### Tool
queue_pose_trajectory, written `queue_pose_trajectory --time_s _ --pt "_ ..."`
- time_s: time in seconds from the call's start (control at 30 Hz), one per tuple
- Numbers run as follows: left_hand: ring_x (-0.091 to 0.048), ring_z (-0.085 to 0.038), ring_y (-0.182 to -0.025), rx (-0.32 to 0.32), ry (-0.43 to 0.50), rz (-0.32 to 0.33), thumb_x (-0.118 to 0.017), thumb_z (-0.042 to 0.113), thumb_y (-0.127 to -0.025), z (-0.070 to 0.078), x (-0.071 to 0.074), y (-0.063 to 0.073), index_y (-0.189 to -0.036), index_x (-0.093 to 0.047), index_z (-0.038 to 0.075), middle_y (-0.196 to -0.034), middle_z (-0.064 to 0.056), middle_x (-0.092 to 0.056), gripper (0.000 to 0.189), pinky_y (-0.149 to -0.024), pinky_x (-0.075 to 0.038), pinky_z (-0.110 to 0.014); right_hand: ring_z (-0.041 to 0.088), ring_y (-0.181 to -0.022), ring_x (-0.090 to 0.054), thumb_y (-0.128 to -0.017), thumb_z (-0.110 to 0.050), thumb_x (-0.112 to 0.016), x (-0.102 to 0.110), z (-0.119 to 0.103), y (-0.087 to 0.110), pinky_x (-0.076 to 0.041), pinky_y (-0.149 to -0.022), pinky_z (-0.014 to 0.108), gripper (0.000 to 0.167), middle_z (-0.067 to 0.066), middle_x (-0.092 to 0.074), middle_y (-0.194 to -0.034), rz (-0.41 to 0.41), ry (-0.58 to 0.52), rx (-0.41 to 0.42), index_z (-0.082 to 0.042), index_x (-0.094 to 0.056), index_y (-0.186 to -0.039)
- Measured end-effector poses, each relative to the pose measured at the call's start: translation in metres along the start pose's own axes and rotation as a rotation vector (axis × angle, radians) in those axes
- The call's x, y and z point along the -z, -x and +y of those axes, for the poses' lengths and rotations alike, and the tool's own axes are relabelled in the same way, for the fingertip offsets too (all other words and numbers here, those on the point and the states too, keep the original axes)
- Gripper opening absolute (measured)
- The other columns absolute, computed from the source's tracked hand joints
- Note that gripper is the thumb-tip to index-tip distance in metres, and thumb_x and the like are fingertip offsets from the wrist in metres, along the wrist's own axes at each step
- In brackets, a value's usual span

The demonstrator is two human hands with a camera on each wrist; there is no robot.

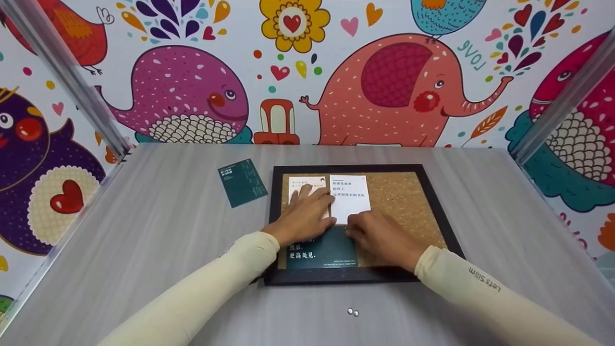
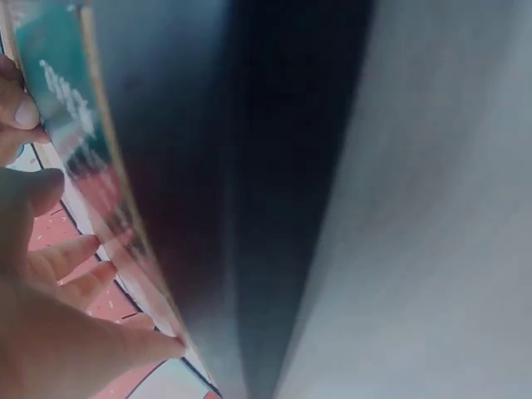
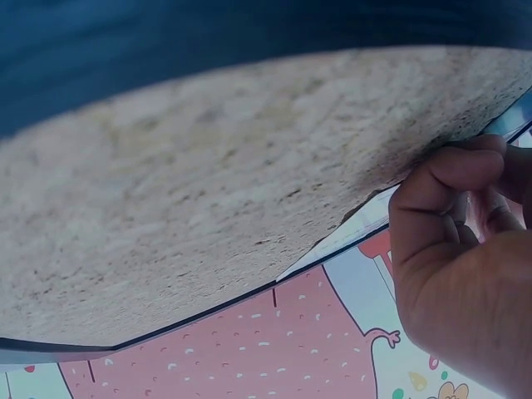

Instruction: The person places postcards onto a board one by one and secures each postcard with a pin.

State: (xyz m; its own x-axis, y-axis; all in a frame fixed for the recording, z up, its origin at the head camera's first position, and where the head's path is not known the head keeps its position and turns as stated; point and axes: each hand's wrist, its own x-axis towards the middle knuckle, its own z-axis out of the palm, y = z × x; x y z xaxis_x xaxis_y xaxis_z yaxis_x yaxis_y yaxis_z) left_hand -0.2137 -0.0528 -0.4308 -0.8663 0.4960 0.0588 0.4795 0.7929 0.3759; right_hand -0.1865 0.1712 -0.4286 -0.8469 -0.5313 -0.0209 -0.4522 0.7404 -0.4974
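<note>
A black-framed corkboard (image 1: 401,206) lies on the table with several printed cards on it. My left hand (image 1: 305,216) rests on them with fingers spread, over a pale card (image 1: 307,180) and the top of a dark green card (image 1: 322,252). To its right is a white card (image 1: 350,197). At that card's lower right corner, where it meets the green card, my right hand (image 1: 384,235) presses with curled fingers. In the right wrist view the thumb and index finger (image 3: 465,166) come together close to the cork; anything between their tips is hidden.
Two small silver tacks (image 1: 353,312) lie on the grey table (image 1: 168,230) in front of the frame. Another green card (image 1: 241,182) lies left of the frame. A cartoon-printed wall (image 1: 288,72) stands behind, with metal posts (image 1: 562,91) at the corners.
</note>
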Motion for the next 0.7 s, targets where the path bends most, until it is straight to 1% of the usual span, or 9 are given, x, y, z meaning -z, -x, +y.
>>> queue_pose_trajectory --time_s 0.17,0.3,0.37,0.47,0.57,0.7 --pt "-0.036 -0.042 -0.157 0.003 0.0 0.01 -0.069 0.037 -0.109 -0.001 -0.004 0.0 -0.154 -0.063 0.01 -0.168 -0.008 -0.052 0.053 -0.125 -0.028 -0.074 0.01 -0.072 -0.062 -0.107 -0.013 -0.075 0.0 0.001 0.0 -0.056 -0.071 0.029 0.007 -0.012 -0.069 -0.08 0.004 0.005 0.025 -0.014 -0.082 -0.107" --pt "-0.035 -0.042 -0.159 0.013 0.001 0.008 -0.068 0.04 -0.109 0.0 -0.006 -0.001 -0.155 -0.063 0.011 -0.168 -0.007 -0.052 0.054 -0.126 -0.026 -0.073 0.01 -0.073 -0.063 -0.107 -0.012 -0.075 0.001 0.003 0.001 -0.057 -0.071 0.029 0.008 -0.011 -0.07 -0.081 0.006 -0.012 0.015 -0.014 -0.082 -0.109" --pt "-0.035 -0.043 -0.159 0.015 0.004 0.01 -0.068 0.04 -0.11 0.0 -0.007 -0.001 -0.155 -0.063 0.012 -0.168 -0.006 -0.052 0.054 -0.127 -0.026 -0.073 0.009 -0.074 -0.064 -0.106 -0.011 -0.075 0.002 0.004 0.002 -0.058 -0.072 0.029 0.008 -0.009 -0.073 -0.084 0.013 -0.018 0.012 -0.013 -0.083 -0.109" --pt "-0.035 -0.043 -0.159 0.015 0.004 0.017 -0.068 0.04 -0.11 -0.001 -0.008 0.0 -0.156 -0.062 0.012 -0.168 -0.006 -0.052 0.054 -0.127 -0.025 -0.072 0.008 -0.077 -0.066 -0.104 -0.009 -0.077 0.003 0.005 0.004 -0.061 -0.075 0.031 0.01 -0.005 -0.078 -0.092 0.036 -0.014 0.03 -0.011 -0.084 -0.111" --pt "-0.034 -0.043 -0.16 0.015 0.007 0.026 -0.068 0.04 -0.109 -0.002 -0.009 0.001 -0.156 -0.062 0.013 -0.169 -0.006 -0.051 0.055 -0.128 -0.024 -0.072 0.008 -0.079 -0.066 -0.103 -0.007 -0.078 0.004 0.004 0.01 -0.061 -0.075 0.031 0.012 -0.002 -0.079 -0.096 0.062 0.003 0.06 -0.009 -0.084 -0.113" --pt "-0.033 -0.042 -0.161 0.019 0.011 0.029 -0.068 0.04 -0.109 -0.003 -0.008 0.003 -0.158 -0.061 0.013 -0.17 -0.006 -0.051 0.056 -0.129 -0.022 -0.071 0.009 -0.081 -0.064 -0.101 -0.007 -0.079 0.005 0.002 0.025 -0.058 -0.072 0.03 0.014 -0.004 -0.076 -0.095 0.089 0.028 0.089 -0.011 -0.084 -0.114"
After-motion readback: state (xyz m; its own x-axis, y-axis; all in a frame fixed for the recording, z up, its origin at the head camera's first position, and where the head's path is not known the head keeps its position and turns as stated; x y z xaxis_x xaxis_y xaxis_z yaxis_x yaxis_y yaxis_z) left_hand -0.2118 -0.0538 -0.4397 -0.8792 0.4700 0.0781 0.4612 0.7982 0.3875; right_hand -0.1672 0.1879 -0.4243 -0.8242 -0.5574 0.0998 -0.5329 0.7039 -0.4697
